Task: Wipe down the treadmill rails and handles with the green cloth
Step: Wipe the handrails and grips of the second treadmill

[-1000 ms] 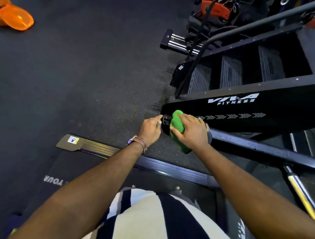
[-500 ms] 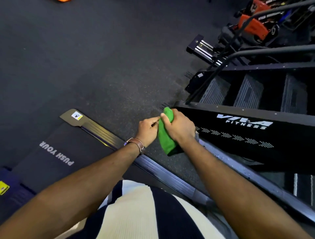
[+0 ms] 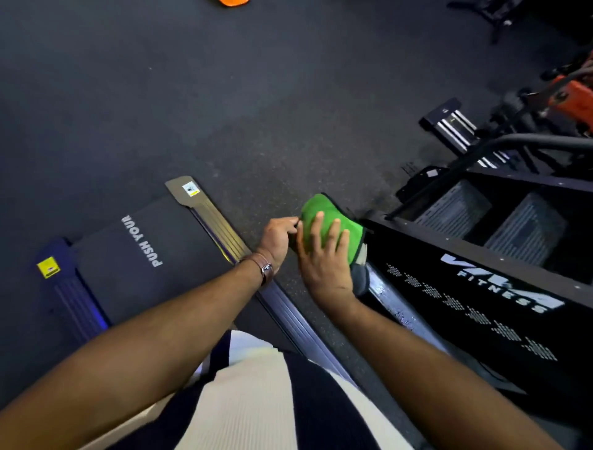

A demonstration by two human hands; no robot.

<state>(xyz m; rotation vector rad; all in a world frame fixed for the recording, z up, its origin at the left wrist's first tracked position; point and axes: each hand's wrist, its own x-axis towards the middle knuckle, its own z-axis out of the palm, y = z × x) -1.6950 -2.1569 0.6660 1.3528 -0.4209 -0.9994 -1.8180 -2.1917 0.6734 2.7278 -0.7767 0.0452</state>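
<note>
The green cloth (image 3: 348,229) is draped over the end of a dark handrail (image 3: 390,300) that runs down to the lower right. My right hand (image 3: 324,257) lies on the cloth with fingers spread, pressing it onto the rail end. My left hand (image 3: 277,237), a brown strap on its wrist, pinches the cloth's left edge with curled fingers. The treadmill belt (image 3: 128,257), printed PUSH YOUR, lies below at the left, with a grey side rail (image 3: 218,221) along it.
A black stair machine (image 3: 481,289) marked VIVA FITNESS stands right beside the rail. More gym machines (image 3: 571,96) crowd the upper right. Dark rubber floor (image 3: 224,96) spreads beyond, with an orange object (image 3: 229,2) at the top edge.
My right hand has opened from a fist around the cloth to spread fingers on top of it. The cloth now covers the rail end. The view has swung left.
</note>
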